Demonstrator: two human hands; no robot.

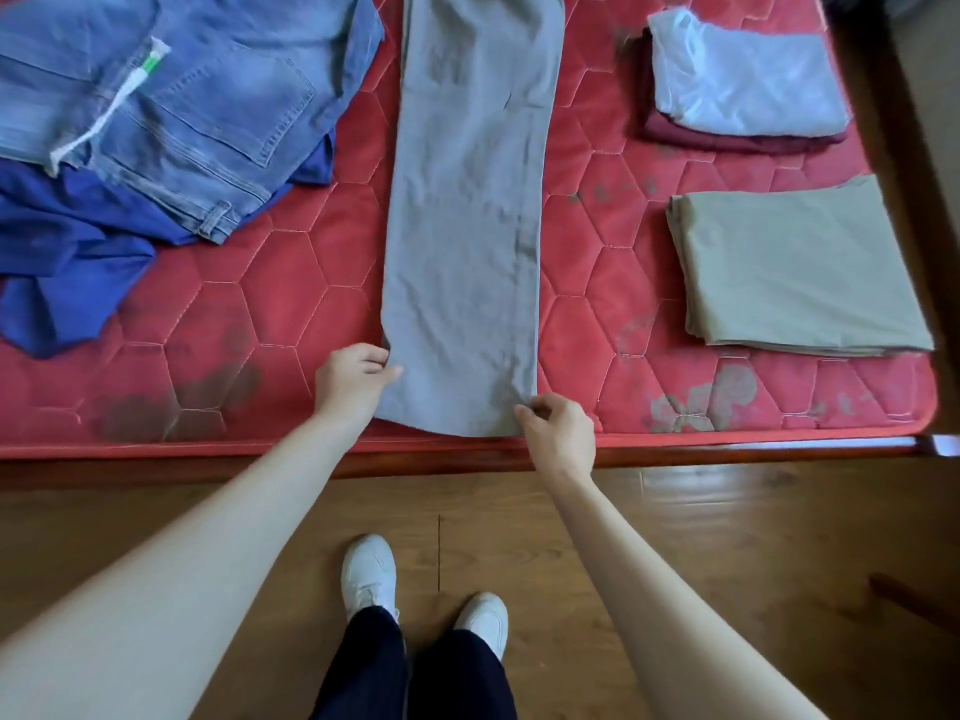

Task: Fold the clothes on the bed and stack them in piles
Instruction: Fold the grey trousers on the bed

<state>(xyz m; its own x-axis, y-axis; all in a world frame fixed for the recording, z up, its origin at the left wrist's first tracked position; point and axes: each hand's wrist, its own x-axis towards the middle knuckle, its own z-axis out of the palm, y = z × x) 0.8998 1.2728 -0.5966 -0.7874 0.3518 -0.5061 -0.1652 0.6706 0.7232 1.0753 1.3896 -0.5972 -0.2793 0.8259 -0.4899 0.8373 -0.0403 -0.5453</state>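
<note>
Grey trousers [467,210] lie lengthwise down the middle of the red quilted mattress [291,283], legs folded one over the other, hems at the near edge. My left hand [353,379] pinches the left corner of the hem. My right hand [556,428] pinches the right corner. Blue jeans [197,101] with a white drawstring lie unfolded at the far left, over a dark blue garment [67,262]. On the right lie a folded khaki garment [789,272] and, beyond it, a pile of a folded light blue garment [743,80] on a maroon one [675,135].
The mattress sits in a dark wooden bed frame [467,459] whose near edge runs across the view. I stand on a wooden floor [727,537] close to it, white shoes [369,569] just short of the frame.
</note>
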